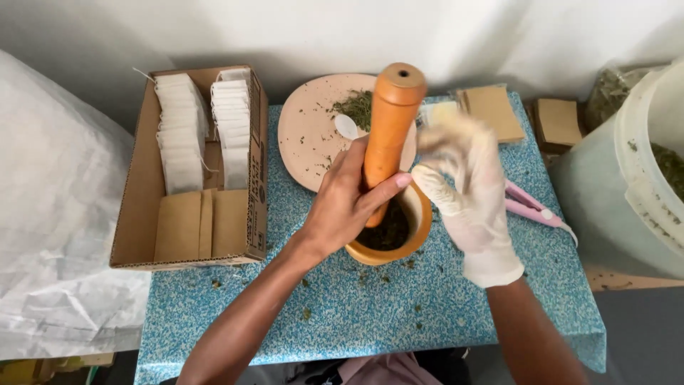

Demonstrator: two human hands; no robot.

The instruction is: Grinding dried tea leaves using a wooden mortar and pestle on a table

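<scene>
Your left hand [342, 207] is bare and wrapped around the lower part of the orange wooden pestle [388, 125], thumb pressed across its front, fingers closed behind it. The pestle stands nearly upright at the centre of the frame, its foot down inside the orange mortar [420, 232], which sits on the blue speckled table [356, 314] and holds dark crushed leaf. Your right hand [467, 192], in a white glove, hangs just right of the pestle and above the mortar's rim; it is blurred, the fingers look loosely spread, and you cannot tell whether it holds anything.

Behind the mortar, toward the upper centre, lies a round pink plate [306, 135] with a small heap of green dried herb [356, 107] and a white spoon [347, 127] on it. Flecks of herb are scattered on the table in front of the mortar. At the right, a pink tool [531, 208] lies on the table beside the glove, with a white bucket [627, 178] at the frame's right edge. At the upper left stands an open cardboard box [139, 214] with rows of white sachets [182, 135] and brown envelopes inside.
</scene>
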